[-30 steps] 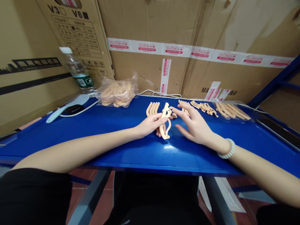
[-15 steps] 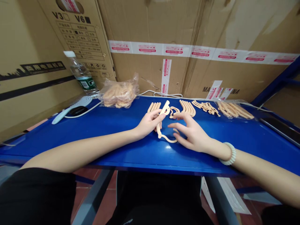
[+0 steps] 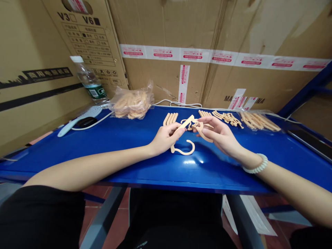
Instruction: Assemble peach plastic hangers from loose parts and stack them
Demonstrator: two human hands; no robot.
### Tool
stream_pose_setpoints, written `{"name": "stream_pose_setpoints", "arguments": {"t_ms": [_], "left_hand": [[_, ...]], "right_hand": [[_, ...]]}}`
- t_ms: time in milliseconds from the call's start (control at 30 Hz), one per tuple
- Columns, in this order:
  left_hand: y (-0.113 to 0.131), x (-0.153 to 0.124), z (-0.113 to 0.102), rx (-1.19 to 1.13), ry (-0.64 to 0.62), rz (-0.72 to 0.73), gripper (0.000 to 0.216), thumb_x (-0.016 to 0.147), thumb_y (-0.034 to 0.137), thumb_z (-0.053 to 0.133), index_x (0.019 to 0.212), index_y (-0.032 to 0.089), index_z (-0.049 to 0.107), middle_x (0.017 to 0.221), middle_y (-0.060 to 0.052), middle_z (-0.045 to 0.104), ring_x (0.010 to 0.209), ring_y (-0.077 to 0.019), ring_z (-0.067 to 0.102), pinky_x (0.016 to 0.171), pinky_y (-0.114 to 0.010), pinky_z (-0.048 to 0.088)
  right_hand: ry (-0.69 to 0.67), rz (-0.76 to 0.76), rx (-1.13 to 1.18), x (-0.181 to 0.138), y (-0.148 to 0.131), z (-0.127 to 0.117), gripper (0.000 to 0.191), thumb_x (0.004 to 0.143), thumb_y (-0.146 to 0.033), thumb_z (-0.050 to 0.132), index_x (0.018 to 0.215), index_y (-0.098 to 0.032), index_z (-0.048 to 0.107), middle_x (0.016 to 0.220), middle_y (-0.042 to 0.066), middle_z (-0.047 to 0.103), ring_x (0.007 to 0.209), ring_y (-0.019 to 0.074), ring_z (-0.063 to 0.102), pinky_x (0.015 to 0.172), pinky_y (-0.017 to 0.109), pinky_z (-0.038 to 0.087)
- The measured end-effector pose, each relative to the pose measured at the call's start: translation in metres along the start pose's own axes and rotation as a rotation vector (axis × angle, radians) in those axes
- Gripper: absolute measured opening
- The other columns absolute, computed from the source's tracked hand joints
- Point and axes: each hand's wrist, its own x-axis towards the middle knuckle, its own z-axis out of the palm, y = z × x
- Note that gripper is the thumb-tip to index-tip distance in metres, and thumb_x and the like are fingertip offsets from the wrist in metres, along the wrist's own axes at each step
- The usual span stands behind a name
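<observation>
My left hand [image 3: 165,139] is closed around a beige plastic clothes hanger [image 3: 187,122], gripping its straight bar. The curved hook [image 3: 191,148] of the hanger sticks out below the fingers, over the blue table. Close by on the right, my right hand [image 3: 219,135] pinches a curved beige hanger arm [image 3: 205,135] between thumb and fingers. This arm meets the upper end of the bar; whether the two are joined cannot be made out. Fingers partly cover both parts.
Behind my hands lie beige hanger arms [image 3: 170,118] in a row and small beige pieces [image 3: 228,118]. Bagged parts [image 3: 133,103] sit left, another bag [image 3: 259,121] right. A water bottle [image 3: 92,83], a light-blue brush [image 3: 75,122] and a phone [image 3: 311,143] flank the blue table [image 3: 116,169].
My right hand, open beside the hook earlier, has moved up and closed on the curved arm. The hanger in my left hand has turned, with its bar tilting right and its hook shifting left.
</observation>
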Motion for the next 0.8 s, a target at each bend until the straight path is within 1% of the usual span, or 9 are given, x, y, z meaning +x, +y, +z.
{"name": "stream_pose_setpoints", "arguments": {"t_ms": [33,67,133,200,267,400,533,667,800], "left_hand": [[0.0,0.0,0.0,0.043,0.003,0.025,0.035,0.099,0.044,0.054,0.104,0.015,0.072,0.066,0.001,0.062,0.059,-0.0133,0.058,0.057,-0.023,0.045],[0.0,-0.001,0.0,0.091,0.01,0.065,0.034,0.099,0.041,0.053,0.107,0.015,0.072,0.072,-0.001,0.066,0.065,-0.0146,0.062,0.063,-0.024,0.048],[-0.001,-0.001,0.001,0.195,0.034,0.176,0.032,0.1,0.036,0.053,0.114,0.015,0.071,0.093,-0.005,0.075,0.085,-0.0184,0.07,0.079,-0.026,0.052],[-0.004,-0.003,0.0,0.312,0.052,0.289,0.032,0.102,0.033,0.052,0.121,0.014,0.069,0.113,-0.009,0.075,0.102,-0.0211,0.071,0.09,-0.028,0.052],[-0.007,-0.004,-0.001,0.463,0.051,0.393,0.034,0.104,0.033,0.048,0.127,0.016,0.066,0.12,-0.01,0.074,0.104,-0.0211,0.071,0.088,-0.028,0.053],[-0.01,-0.006,-0.006,0.804,0.024,0.639,0.035,0.107,0.033,0.041,0.128,0.018,0.065,0.103,-0.008,0.078,0.081,-0.0172,0.074,0.067,-0.024,0.051],[-0.007,-0.005,-0.009,1.017,0.016,0.826,0.03,0.107,0.029,0.041,0.109,0.017,0.068,0.078,-0.003,0.075,0.06,-0.0136,0.067,0.05,-0.025,0.037],[-0.005,-0.003,-0.008,1.108,0.019,0.924,0.029,0.105,0.021,0.041,0.087,0.016,0.064,0.059,0.001,0.063,0.048,-0.0122,0.058,0.044,-0.028,0.026],[-0.001,-0.003,-0.008,1.122,0.029,0.981,0.027,0.101,0.017,0.044,0.078,0.017,0.058,0.054,0.003,0.056,0.043,-0.0121,0.053,0.044,-0.029,0.023]], "right_hand": [[0.031,0.033,-0.011,0.001,-0.001,-0.001,0.034,0.088,-0.038,0.08,0.116,-0.025,0.064,0.107,0.004,0.071,0.09,0.0206,0.072,0.077,0.033,0.059],[0.05,0.06,-0.029,0.001,-0.001,-0.001,0.034,0.089,-0.04,0.078,0.115,-0.025,0.062,0.098,0.002,0.07,0.076,0.0171,0.07,0.065,0.028,0.056],[0.015,0.077,-0.095,0.002,-0.001,-0.002,0.032,0.093,-0.045,0.073,0.112,-0.022,0.06,0.085,0.0,0.066,0.058,0.0119,0.061,0.049,0.023,0.046],[-0.097,0.051,-0.171,0.001,0.0,-0.001,0.033,0.098,-0.049,0.065,0.11,-0.019,0.059,0.077,0.0,0.064,0.051,0.0098,0.053,0.044,0.021,0.039],[-0.218,0.042,-0.226,-0.002,0.0,0.003,0.034,0.103,-0.051,0.057,0.111,-0.018,0.058,0.073,0.0,0.063,0.049,0.0092,0.049,0.043,0.021,0.038],[-0.39,0.131,-0.209,-0.012,-0.001,0.01,0.036,0.105,-0.053,0.051,0.111,-0.017,0.053,0.07,-0.001,0.062,0.044,0.0083,0.046,0.04,0.019,0.037],[-0.475,0.26,-0.125,-0.015,-0.001,0.013,0.038,0.106,-0.054,0.047,0.109,-0.017,0.053,0.061,-0.003,0.06,0.035,0.0082,0.043,0.031,0.018,0.027],[-0.462,0.319,-0.108,-0.012,0.002,0.013,0.04,0.104,-0.056,0.047,0.102,-0.017,0.055,0.053,-0.004,0.059,0.031,0.0093,0.042,0.028,0.018,0.025],[-0.422,0.274,-0.245,-0.015,-0.001,0.017,0.038,0.105,-0.054,0.046,0.096,-0.018,0.055,0.051,-0.006,0.056,0.03,0.0091,0.039,0.03,0.019,0.027]]}}
